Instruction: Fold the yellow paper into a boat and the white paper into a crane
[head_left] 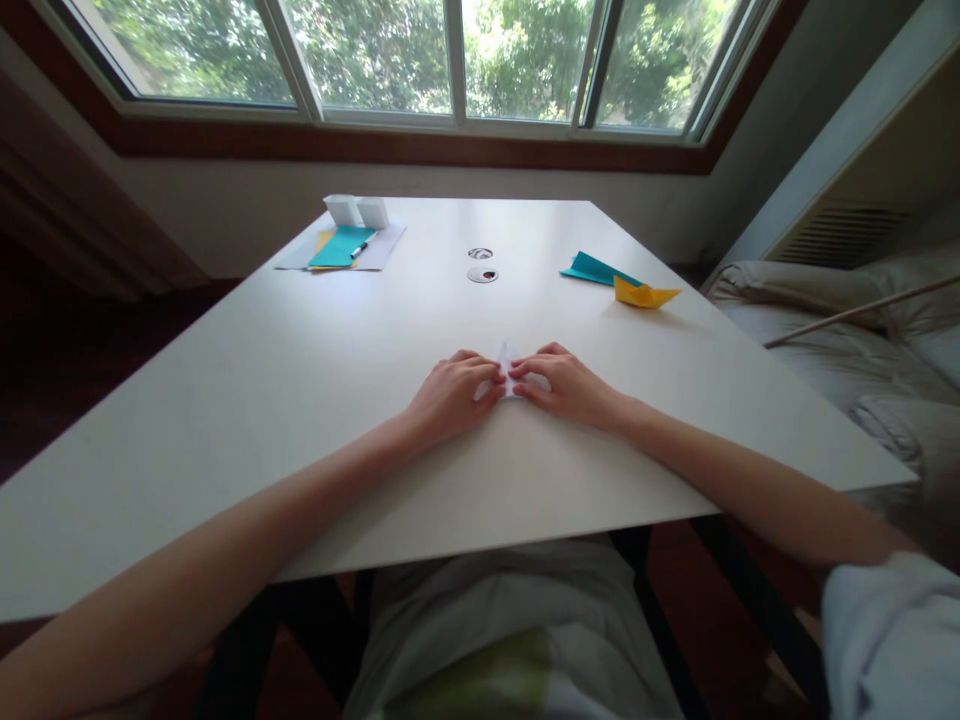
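Head view: two hands folding a small white paper piece at mid-worktop.
Left hand (452,392) and right hand (568,384) are pinching the white folded paper (507,366) between fingertips, flat on the white worktop (300,400). Folding looks part-done; a yellow paper boat (643,293) and teal folded paper (596,268) are lying finished far right.

**What we count on the table**

Between our two hands, left (450,395) and right (568,385), one small white folded paper (507,368). Beyond them: two folded paper models, teal (596,268) and yellow (641,293), two round table grommets (481,264), and one paper stack (341,247).
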